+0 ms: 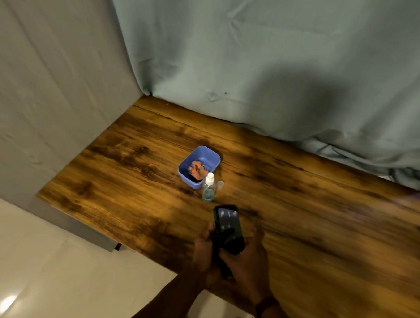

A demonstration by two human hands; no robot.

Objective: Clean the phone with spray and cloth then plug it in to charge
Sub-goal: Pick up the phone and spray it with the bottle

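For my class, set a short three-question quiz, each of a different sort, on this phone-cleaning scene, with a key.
1. True or false: the spray bottle lies on its side inside the blue tub.
2. Multiple choice: what presses on the phone screen? A) a dark cloth B) a sponge C) a charger plug
3. Fill in: the phone is held above the wooden ____.

Key
1. False: it stands upright on the table, beside the tub.
2. A: the right hand presses the cloth on it; the left hand has its grip on the phone's edge.
3. table
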